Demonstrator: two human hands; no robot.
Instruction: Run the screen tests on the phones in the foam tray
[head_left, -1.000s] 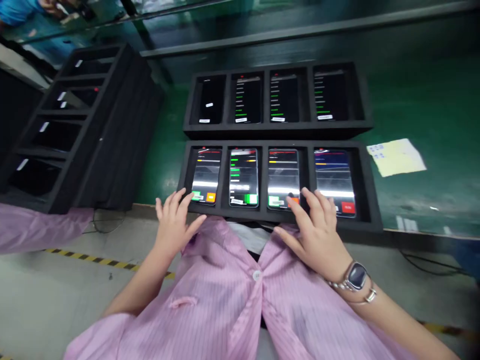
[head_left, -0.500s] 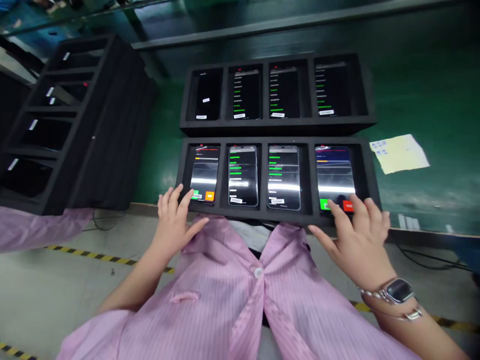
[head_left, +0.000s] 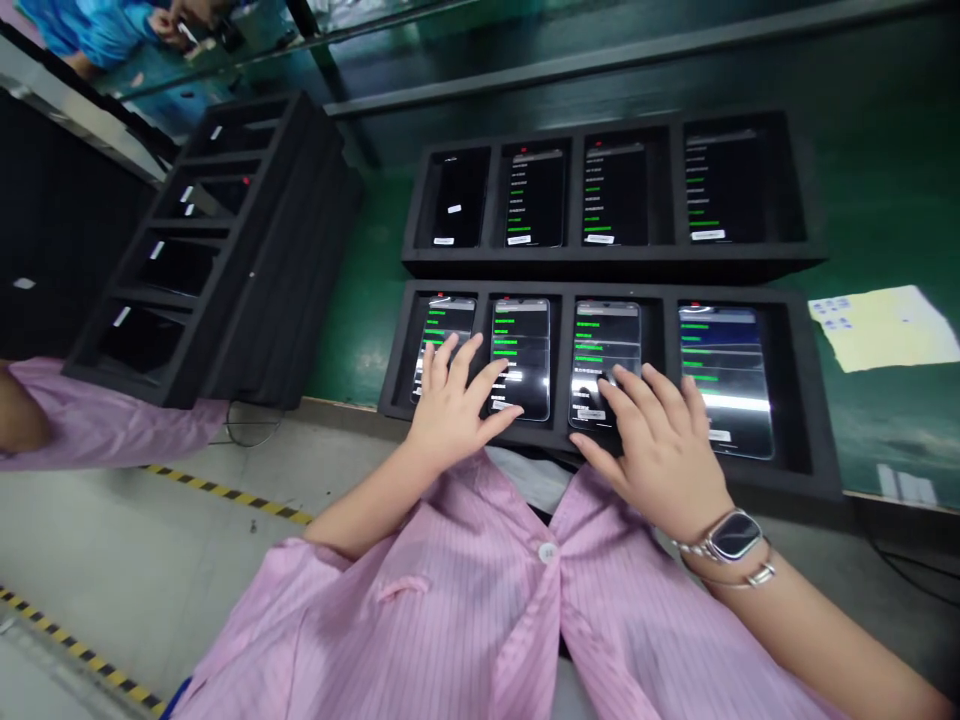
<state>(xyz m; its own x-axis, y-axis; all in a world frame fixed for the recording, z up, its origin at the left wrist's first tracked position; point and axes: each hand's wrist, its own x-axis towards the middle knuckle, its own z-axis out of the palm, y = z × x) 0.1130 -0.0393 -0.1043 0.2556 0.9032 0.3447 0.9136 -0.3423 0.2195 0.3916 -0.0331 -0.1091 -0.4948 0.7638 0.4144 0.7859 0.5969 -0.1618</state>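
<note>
Before me lies a black foam tray (head_left: 806,400) with several smartphones in its compartments, screens lit with lists of green and white text. My left hand (head_left: 454,405) has its fingers spread over the leftmost phone (head_left: 442,318), its index finger reaching to the second phone (head_left: 534,350). My right hand (head_left: 660,440) is open too, with its index fingertip at the lower screen of the third phone (head_left: 607,335). Its other fingers hang between that one and the rightmost phone (head_left: 731,350). Whether the fingertips touch the glass I cannot tell. Neither hand holds anything.
Behind it, a second foam tray (head_left: 600,262) holds more phones. At left rises a stack of black trays (head_left: 277,260). A yellow paper (head_left: 885,325) lies on the green tabletop (head_left: 885,220). A co-worker's pink sleeve (head_left: 135,410) shows at left, another person's blue sleeve (head_left: 112,35) at top left.
My left hand has moved right to the second phone, and my right hand left to the third. The outer phones' coloured-button screens have turned to text lists. The view has shifted left.
</note>
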